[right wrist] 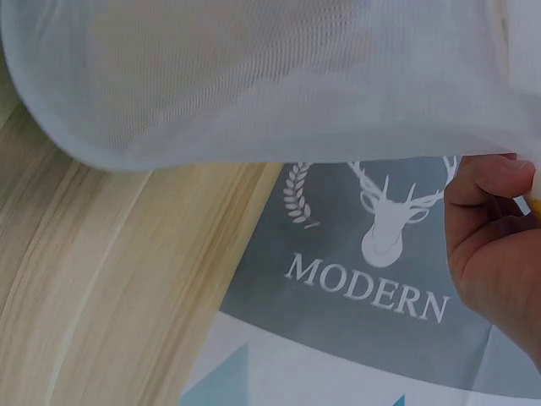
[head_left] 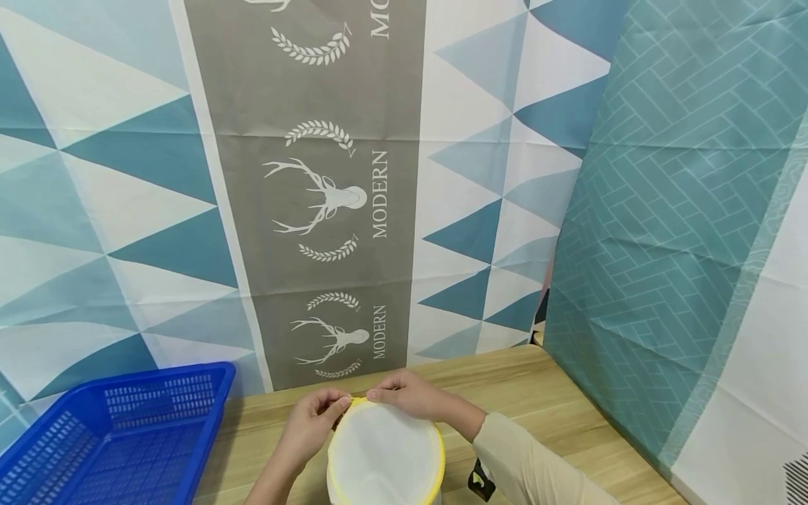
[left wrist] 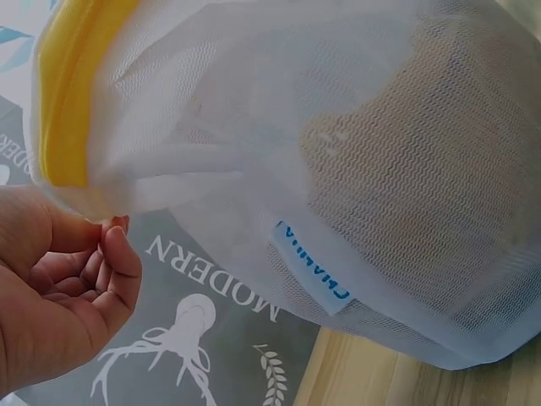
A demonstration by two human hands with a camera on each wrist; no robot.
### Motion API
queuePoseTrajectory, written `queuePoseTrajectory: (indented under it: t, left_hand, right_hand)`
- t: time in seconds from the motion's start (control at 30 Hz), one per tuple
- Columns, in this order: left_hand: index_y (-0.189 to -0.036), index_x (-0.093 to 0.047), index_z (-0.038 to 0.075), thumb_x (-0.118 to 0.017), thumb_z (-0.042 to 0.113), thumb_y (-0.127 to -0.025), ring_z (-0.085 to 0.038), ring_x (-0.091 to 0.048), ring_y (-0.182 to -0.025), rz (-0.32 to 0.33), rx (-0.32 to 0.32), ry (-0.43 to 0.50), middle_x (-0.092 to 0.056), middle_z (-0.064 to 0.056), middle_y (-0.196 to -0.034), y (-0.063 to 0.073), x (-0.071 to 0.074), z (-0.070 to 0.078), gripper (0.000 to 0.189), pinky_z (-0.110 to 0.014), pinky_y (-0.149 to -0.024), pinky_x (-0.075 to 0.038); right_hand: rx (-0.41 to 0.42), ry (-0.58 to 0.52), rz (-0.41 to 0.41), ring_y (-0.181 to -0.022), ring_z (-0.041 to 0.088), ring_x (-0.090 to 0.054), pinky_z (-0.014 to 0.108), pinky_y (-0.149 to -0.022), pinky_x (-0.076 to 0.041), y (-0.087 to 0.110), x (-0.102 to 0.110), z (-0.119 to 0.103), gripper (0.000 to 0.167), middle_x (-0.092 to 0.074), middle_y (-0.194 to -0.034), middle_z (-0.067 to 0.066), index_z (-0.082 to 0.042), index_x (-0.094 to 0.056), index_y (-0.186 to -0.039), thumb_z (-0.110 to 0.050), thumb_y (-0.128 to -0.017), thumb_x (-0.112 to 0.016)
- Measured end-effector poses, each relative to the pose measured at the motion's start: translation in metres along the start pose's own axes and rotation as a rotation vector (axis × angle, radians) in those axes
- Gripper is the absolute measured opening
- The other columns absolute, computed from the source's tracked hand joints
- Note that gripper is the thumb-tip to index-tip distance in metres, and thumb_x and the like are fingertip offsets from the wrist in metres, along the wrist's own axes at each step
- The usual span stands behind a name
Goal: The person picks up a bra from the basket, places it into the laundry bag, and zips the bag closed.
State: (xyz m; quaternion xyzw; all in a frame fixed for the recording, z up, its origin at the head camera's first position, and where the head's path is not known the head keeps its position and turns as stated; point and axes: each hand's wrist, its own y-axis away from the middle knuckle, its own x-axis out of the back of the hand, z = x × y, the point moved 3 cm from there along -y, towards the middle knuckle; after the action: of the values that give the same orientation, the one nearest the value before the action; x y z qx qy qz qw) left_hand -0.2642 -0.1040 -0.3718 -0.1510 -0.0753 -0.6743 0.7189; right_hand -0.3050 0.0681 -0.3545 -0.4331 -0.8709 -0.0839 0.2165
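Observation:
A white mesh laundry bag (head_left: 388, 456) with yellow trim around its round top stands on the wooden table. At the top's far edge, my left hand (head_left: 307, 424) pinches the rim between thumb and fingertips. My right hand (head_left: 410, 396) pinches the same rim just to the right, a small gap from the left fingertips. In the left wrist view the yellow trim (left wrist: 72, 93) runs down close to the left hand (left wrist: 63, 292), and a white label with blue letters (left wrist: 313, 266) shows on the mesh side. The right wrist view shows the right hand (right wrist: 499, 237) by the bag's edge.
A blue plastic basket (head_left: 214, 414) with perforated walls stands at the left. By the right sleeve lies a small black object (head_left: 482, 480), partly covered. Patterned cloth (head_left: 328, 210) hangs behind the wooden table (head_left: 505, 372), and a teal cloth (head_left: 663, 210) borders its right side.

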Motion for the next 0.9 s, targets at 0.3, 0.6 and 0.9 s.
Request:
queuePoseTrajectory:
  t: [0.3,0.6,0.9]
  left_hand:
    - [-0.097,-0.066,-0.001,-0.059,0.015,-0.092,-0.011,-0.055,-0.068,0.007,0.001,-0.013,-0.061,-0.003,-0.076,0.000,0.000,0.002,0.018,-0.021,-0.059,-0.047]
    - [-0.098,-0.066,0.001,-0.060,0.016,-0.091,-0.011,-0.056,-0.072,0.000,-0.008,-0.058,-0.063,-0.003,-0.080,0.000,0.000,0.007,0.018,-0.021,-0.061,-0.047]
    - [-0.095,-0.067,0.002,-0.060,0.015,-0.091,-0.011,-0.055,-0.072,-0.011,-0.021,-0.067,-0.063,-0.003,-0.079,0.001,-0.002,0.007,0.015,-0.022,-0.062,-0.046]
  right_hand:
    - [-0.008,-0.011,0.009,-0.051,0.007,-0.057,0.022,-0.047,-0.048,0.001,0.002,0.003,0.030,-0.065,-0.072,-0.001,-0.004,-0.071,-0.090,-0.028,-0.094,-0.055]
    - [0.009,0.006,-0.035,-0.053,0.006,-0.054,0.021,-0.049,-0.046,-0.002,0.000,-0.002,0.031,-0.060,-0.070,-0.004,-0.005,-0.069,-0.090,-0.030,-0.096,-0.052]
    - [0.025,0.040,-0.016,-0.050,0.005,-0.055,0.019,-0.047,-0.045,-0.001,-0.002,-0.007,0.024,-0.067,-0.075,0.005,-0.003,-0.073,-0.089,-0.021,-0.094,-0.056]
